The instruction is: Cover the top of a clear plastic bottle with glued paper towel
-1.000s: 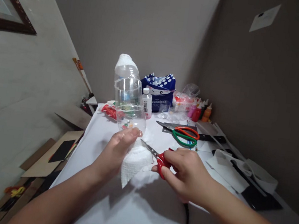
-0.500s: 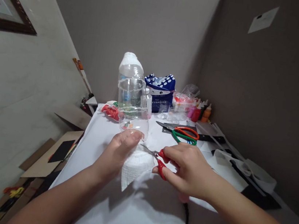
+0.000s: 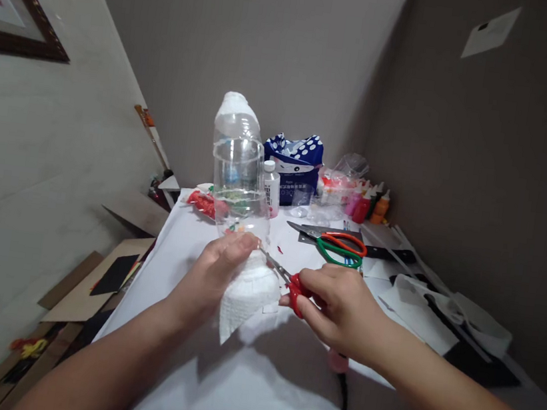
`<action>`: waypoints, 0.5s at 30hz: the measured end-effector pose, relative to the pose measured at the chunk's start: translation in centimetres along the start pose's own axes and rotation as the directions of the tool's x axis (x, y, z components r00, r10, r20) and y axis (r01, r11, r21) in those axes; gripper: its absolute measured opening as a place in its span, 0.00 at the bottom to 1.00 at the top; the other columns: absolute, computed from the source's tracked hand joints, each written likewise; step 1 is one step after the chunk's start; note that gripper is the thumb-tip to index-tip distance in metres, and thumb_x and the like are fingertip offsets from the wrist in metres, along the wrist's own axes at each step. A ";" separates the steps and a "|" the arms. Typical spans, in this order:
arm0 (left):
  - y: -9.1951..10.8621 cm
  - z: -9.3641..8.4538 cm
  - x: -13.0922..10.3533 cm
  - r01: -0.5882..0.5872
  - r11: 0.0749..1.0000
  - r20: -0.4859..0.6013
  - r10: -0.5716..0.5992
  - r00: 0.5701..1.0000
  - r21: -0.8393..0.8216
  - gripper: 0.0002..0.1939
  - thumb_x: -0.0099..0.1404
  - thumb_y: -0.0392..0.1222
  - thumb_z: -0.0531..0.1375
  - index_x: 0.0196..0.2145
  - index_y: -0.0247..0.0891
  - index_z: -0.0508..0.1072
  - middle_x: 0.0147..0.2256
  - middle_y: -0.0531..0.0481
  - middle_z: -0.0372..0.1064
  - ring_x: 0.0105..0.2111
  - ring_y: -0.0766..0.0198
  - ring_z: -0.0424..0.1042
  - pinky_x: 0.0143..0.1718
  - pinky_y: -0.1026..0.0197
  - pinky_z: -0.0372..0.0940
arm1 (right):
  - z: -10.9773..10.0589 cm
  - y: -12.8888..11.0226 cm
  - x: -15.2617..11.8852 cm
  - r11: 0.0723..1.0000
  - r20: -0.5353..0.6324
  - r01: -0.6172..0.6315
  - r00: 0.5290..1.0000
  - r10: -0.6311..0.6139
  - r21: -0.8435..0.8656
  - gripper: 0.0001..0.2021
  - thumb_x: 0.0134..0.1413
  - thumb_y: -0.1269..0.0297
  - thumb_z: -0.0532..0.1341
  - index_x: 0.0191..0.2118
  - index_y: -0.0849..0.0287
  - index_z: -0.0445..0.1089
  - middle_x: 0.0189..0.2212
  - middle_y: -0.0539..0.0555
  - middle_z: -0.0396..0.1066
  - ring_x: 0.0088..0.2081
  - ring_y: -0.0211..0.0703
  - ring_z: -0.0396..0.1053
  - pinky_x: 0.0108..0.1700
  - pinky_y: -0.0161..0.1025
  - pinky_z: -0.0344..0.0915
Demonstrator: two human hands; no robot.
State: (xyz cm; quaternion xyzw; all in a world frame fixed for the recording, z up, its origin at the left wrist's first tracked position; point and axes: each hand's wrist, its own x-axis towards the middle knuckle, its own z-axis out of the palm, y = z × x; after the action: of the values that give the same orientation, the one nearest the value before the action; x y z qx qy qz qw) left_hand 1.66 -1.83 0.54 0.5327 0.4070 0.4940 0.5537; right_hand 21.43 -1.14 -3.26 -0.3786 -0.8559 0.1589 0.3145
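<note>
My left hand [image 3: 225, 269] is closed around the near end of a clear plastic bottle [image 3: 238, 170], where a white textured cloth or paper piece [image 3: 248, 302] wraps it and hangs down in a point. The bottle's far end wears a white covering too. My right hand [image 3: 341, 305] has its fingers through the red handles of small scissors [image 3: 288, 279]. Their blades look nearly closed, with the tips at the upper edge of the white piece, close to my left thumb. Whether the tips are cutting is too small to tell.
Larger scissors with orange and green handles [image 3: 341, 247] lie beyond my right hand, beside a black-handled knife [image 3: 388, 254]. Behind stand a white bottle [image 3: 270, 191], a blue package [image 3: 299, 181] and several paint bottles [image 3: 379, 207]. A pink-handled corded tool [image 3: 337, 361] lies near the front.
The scissor blades have come together, and the red handles are closer to each other. The bottle has shifted slightly left, uncovering more of the white bottle behind.
</note>
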 end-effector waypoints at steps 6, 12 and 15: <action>0.0 -0.6 0.5 0.036 0.991 0.005 -0.036 0.999 -0.131 0.20 0.59 0.59 0.60 0.31 0.37 0.73 0.28 0.50 0.71 0.26 0.61 0.71 0.28 0.62 0.65 | -0.8 0.6 1.1 0.863 0.149 -0.329 0.944 0.294 0.382 0.18 0.57 0.54 0.57 0.20 0.57 0.58 0.17 0.46 0.56 0.21 0.34 0.54 0.24 0.32 0.51; -0.1 -0.7 0.6 0.021 0.985 0.034 -0.016 0.999 -0.170 0.19 0.61 0.58 0.58 0.31 0.38 0.73 0.26 0.50 0.70 0.24 0.61 0.70 0.27 0.60 0.65 | -1.7 1.2 0.4 0.990 0.064 -0.128 0.990 0.124 0.063 0.15 0.54 0.57 0.60 0.22 0.57 0.58 0.17 0.46 0.58 0.21 0.36 0.55 0.25 0.34 0.47; -0.1 -0.7 0.5 0.066 0.981 0.088 -0.051 0.995 -0.181 0.18 0.63 0.56 0.57 0.30 0.37 0.73 0.24 0.50 0.69 0.24 0.61 0.70 0.27 0.61 0.65 | -1.6 0.1 0.0 0.993 -0.016 0.047 0.999 -0.049 -0.106 0.13 0.51 0.59 0.61 0.23 0.57 0.59 0.17 0.47 0.58 0.22 0.36 0.55 0.27 0.36 0.47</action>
State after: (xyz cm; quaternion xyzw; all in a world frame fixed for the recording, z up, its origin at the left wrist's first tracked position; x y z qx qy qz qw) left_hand 1.03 -1.22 0.45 0.4872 0.3517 0.4905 0.6311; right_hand 22.59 -1.00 -2.09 -0.3752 -0.8690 0.1025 0.3057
